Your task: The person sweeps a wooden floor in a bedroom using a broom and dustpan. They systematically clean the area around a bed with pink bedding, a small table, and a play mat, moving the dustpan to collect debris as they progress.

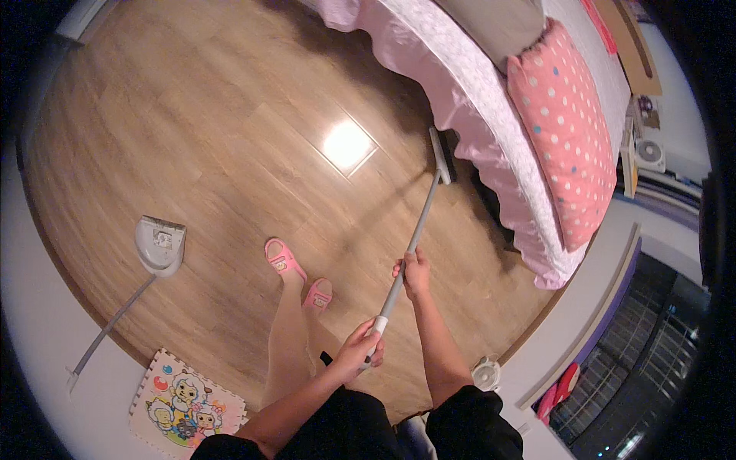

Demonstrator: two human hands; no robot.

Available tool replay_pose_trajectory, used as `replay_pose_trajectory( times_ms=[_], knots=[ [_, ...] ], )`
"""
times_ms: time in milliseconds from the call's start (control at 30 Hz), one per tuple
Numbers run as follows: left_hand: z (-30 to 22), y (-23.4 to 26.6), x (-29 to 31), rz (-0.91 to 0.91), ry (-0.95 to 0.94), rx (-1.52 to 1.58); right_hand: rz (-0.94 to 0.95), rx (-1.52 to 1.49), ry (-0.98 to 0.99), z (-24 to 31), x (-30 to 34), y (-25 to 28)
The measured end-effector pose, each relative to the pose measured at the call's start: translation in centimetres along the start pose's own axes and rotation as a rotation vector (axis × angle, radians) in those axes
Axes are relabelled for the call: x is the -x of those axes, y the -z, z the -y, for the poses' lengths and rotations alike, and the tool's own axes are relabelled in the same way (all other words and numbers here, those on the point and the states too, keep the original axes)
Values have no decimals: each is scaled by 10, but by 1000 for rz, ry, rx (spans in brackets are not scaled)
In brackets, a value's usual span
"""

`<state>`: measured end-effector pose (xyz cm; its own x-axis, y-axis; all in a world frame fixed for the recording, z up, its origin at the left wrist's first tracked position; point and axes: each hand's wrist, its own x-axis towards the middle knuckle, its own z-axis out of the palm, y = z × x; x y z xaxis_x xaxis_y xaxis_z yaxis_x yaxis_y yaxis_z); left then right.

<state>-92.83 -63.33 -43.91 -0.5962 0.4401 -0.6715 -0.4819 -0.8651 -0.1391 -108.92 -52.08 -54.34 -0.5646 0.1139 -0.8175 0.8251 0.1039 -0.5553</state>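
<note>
Both of my hands are closed around the long grey handle of a broom (424, 211). My left hand (358, 351) grips the white upper end near my body. Farther down the shaft, my right hand (415, 272) wraps round the grey tube. The broom head (442, 156), with a pale back and dark bristles, rests on the wood floor at the edge of the bed. Beside it hangs the pink ruffled bed skirt (452, 107), and dark shadow lies beneath the bed there.
A white dustpan (160, 245) with a long grey handle leans at the left wall. A cartoon foam mat (184, 402) lies lower left. My feet wear pink slippers (284, 261). A polka-dot pillow (563, 134) is on the bed; a white fan (486, 374) stands lower right.
</note>
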Motion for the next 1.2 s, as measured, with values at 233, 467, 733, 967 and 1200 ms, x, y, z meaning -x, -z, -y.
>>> replay_pose_trajectory(
  times_ms=[233,467,733,967,1200],
  knots=[
    [-28,25,93,-133,-30,-120,261,183,-163,-13,54,-90],
    [-129,77,142,-197,-66,-297,451,636,345,30,-32,-147],
    [-200,154,90,-262,-79,-371,153,662,674,199,-187,-171],
    [-274,263,27,-849,-310,-1356,151,428,497,215,-239,-105],
    [-288,295,-55,-827,-378,-1435,693,648,-153,91,-277,-157]
  ],
)
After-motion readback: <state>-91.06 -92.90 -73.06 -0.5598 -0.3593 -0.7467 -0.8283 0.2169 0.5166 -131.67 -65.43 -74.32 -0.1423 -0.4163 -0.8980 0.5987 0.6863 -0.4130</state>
